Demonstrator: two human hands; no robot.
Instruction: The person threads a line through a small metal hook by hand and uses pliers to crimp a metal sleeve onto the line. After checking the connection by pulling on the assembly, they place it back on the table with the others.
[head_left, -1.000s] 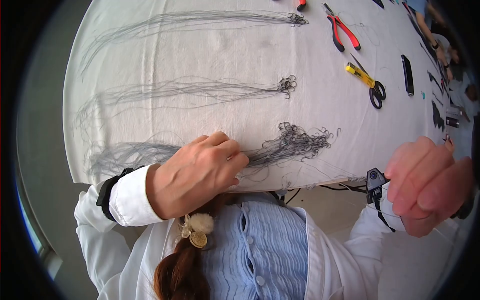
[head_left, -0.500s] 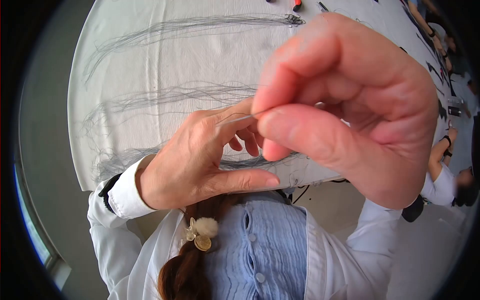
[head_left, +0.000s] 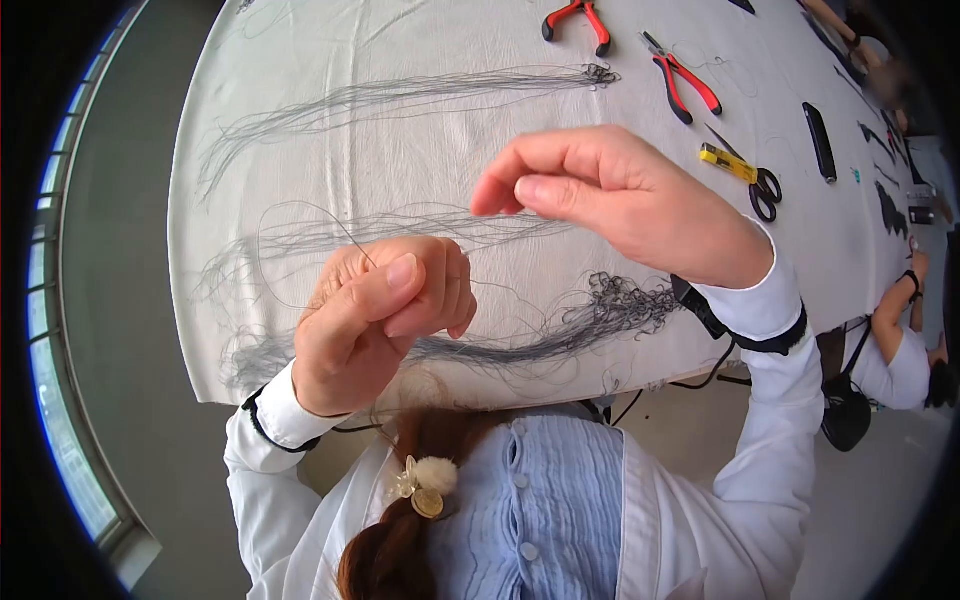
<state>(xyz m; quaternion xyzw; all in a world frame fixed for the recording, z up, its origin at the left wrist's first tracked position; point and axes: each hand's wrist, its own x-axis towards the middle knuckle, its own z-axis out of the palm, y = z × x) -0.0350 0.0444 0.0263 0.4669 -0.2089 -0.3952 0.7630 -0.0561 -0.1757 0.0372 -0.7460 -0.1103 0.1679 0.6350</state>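
Note:
My left hand [head_left: 385,305] is closed, its thumb pressed on the curled fingers. A thin grey wire [head_left: 345,231] comes out from between them and bends in a wide loop to the left. My right hand [head_left: 600,190] hovers to the right, fingers loosely bent and thumb beside them, with nothing visible in it. Beneath the hands, a bundle of fine grey wires [head_left: 400,228] lies across the white cloth. A thicker dark bundle with curled ends [head_left: 560,340] lies nearer my body, partly behind my left hand.
Farther off lies another wire bundle [head_left: 400,88]. Red-handled pliers [head_left: 602,32] and a second red-handled pair [head_left: 680,80] are at the back. To the right are a yellow cutter [head_left: 728,162], black-handled scissors [head_left: 765,192] and a black phone-like object [head_left: 818,142]. Another person's arm [head_left: 897,295] rests at the far right.
My right hand has let go of the wire and drawn back from close to the camera. My left hand has turned and closed on the wire. The view has shifted, showing more tools.

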